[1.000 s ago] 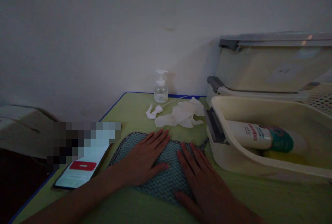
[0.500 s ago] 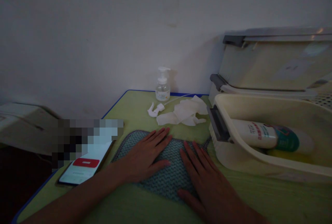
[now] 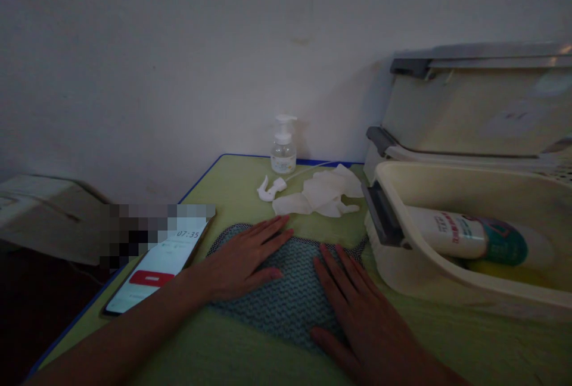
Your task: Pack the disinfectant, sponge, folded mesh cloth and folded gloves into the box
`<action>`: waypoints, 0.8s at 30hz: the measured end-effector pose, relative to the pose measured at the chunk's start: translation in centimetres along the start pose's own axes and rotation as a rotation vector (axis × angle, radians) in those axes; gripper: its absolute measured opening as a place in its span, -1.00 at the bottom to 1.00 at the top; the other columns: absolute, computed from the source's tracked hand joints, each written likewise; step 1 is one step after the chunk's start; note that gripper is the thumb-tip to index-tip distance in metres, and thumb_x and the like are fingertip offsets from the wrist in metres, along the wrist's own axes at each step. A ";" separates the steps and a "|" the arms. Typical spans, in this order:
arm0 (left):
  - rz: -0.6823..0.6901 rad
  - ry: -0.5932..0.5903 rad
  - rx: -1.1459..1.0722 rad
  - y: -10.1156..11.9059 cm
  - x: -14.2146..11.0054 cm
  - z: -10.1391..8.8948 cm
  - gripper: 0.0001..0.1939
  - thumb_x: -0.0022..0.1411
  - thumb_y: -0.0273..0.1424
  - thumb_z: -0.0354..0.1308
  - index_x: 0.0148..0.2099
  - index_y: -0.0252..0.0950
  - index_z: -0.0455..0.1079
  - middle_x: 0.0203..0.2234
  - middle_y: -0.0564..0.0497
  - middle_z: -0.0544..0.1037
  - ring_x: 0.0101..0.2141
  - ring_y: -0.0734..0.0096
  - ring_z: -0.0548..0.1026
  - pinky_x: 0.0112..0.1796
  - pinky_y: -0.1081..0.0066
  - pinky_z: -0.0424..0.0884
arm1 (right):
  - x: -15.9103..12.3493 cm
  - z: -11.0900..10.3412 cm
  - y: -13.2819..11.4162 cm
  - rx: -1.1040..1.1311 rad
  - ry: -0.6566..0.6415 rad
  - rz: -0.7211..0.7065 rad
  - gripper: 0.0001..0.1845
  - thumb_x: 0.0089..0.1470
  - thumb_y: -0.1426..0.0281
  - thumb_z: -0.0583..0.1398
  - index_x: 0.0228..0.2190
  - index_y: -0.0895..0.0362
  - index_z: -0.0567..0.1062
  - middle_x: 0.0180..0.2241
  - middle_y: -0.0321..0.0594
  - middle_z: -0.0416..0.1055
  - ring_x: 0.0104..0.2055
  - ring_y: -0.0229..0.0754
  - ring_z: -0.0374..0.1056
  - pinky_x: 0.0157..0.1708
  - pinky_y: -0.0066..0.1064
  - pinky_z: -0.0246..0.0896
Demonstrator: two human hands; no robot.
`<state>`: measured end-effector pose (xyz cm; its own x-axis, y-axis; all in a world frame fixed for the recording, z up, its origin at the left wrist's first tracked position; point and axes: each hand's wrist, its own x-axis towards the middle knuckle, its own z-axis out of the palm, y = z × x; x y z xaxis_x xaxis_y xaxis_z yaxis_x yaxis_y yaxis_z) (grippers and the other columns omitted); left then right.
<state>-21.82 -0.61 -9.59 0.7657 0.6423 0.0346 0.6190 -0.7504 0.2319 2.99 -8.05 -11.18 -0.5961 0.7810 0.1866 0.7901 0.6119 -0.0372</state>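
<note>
A blue-green textured cloth (image 3: 295, 290) with a dark checked edging lies spread on the green tabletop (image 3: 210, 356). Flat on its left part rests my left hand (image 3: 248, 261), fingers stretched out toward the far edge. My right hand (image 3: 366, 320) lies on the cloth's right side, its fingers spread and the thumb apart. Neither hand grips anything. Beyond the cloth are a white spray-bottle trigger head (image 3: 270, 189) with a thin tube and a crumpled white glove-like sheet (image 3: 328, 192). Parts of the cloth are hidden under both hands.
At the back stands a clear pump bottle (image 3: 283, 156). A phone (image 3: 156, 276) showing a timer lies left of my forearm. On the right, a cream bin (image 3: 388, 267) holds a white and green bottle (image 3: 469, 236); a lidded storage box (image 3: 469, 106) stands behind it.
My left hand has slid slightly left on the cloth, uncovering more of its middle. The right hand stays nearly in place. The whole view has shifted a little.
</note>
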 end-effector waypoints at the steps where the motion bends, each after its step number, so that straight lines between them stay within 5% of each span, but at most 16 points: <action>1: 0.000 -0.006 0.005 -0.2 0.0 -0.1 -0.33 0.32 0.00 -0.32 0.33 -0.27 -0.12 0.31 -0.14 -0.14 0.28 0.16 -0.08 0.20 0.11 0.01 | 0.0 0.0 0.0 -0.002 0.006 0.000 -0.27 0.08 0.19 0.11 0.19 0.31 0.15 0.23 0.12 -0.02 0.26 0.22 -0.09 0.05 0.07 0.16; 9: 0.020 -0.007 0.062 -1.4 0.0 -0.6 -0.34 0.31 0.01 -0.25 0.31 -0.27 -0.04 0.30 -0.15 -0.06 0.26 0.16 -0.01 0.21 0.15 0.00 | -0.1 0.6 0.2 -0.032 0.055 -0.019 -0.24 0.07 0.16 0.11 0.20 0.30 0.12 0.23 0.11 0.01 0.26 0.22 -0.08 0.05 0.05 0.17; 18: -0.010 -0.075 0.038 3.1 0.0 -0.1 -0.28 0.31 -0.02 -0.22 0.34 -0.34 -0.21 0.31 -0.13 -0.13 0.29 0.23 -0.17 0.24 0.20 -0.12 | -0.2 0.8 0.3 -0.077 0.098 -0.055 -0.25 0.06 0.16 0.12 0.18 0.33 0.16 0.21 0.16 0.05 0.23 0.26 -0.01 0.00 0.05 0.22; 24: -0.043 -0.091 0.020 3.3 0.0 0.7 -0.29 0.30 0.01 -0.21 0.35 -0.23 -0.22 0.32 -0.05 -0.19 0.29 0.20 -0.21 0.24 0.12 -0.17 | -0.3 1.0 0.4 -0.070 0.083 -0.045 -0.23 0.06 0.16 0.12 0.20 0.30 0.12 0.22 0.12 0.03 0.25 0.23 -0.06 0.03 0.04 0.19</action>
<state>-19.60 -3.20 -9.54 0.7503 0.6579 -0.0641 0.6545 -0.7258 0.2120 3.34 -7.87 -12.20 -0.6193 0.7384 0.2669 0.7727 0.6334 0.0409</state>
